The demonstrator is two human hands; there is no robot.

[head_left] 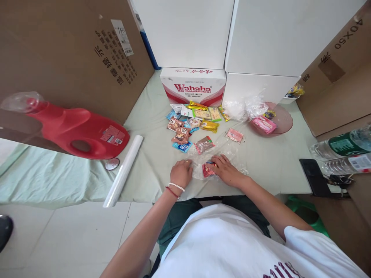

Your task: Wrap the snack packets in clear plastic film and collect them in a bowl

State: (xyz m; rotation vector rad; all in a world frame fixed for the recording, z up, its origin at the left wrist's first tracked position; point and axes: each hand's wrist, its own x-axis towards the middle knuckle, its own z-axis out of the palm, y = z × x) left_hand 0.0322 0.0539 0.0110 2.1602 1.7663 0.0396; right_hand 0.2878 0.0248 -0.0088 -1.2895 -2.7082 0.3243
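A sheet of clear plastic film (197, 172) lies crinkled on the cloth in front of me. My left hand (181, 172) is closed at the film's left edge, its fingers curled, with bracelets at the wrist. On the film, my right hand (227, 170) has its thumb and fingers closed over a small red snack packet (208, 170), partly hiding it. Just beyond the hands are a brown and red snack packet (204, 144) and a pink packet (234, 135). Farther back sits a pile of wrapped snacks, among them brown packets (182, 136) and a yellow one (209, 126).
A Wahaha carton (194, 87) stands behind the snacks. Right of it is a pink bowl (282, 119) with packets and crumpled plastic. To the left are a red jug (84, 131) and a film roll (124, 170). Bottles (344, 144) and a black phone (314, 177) lie at right.
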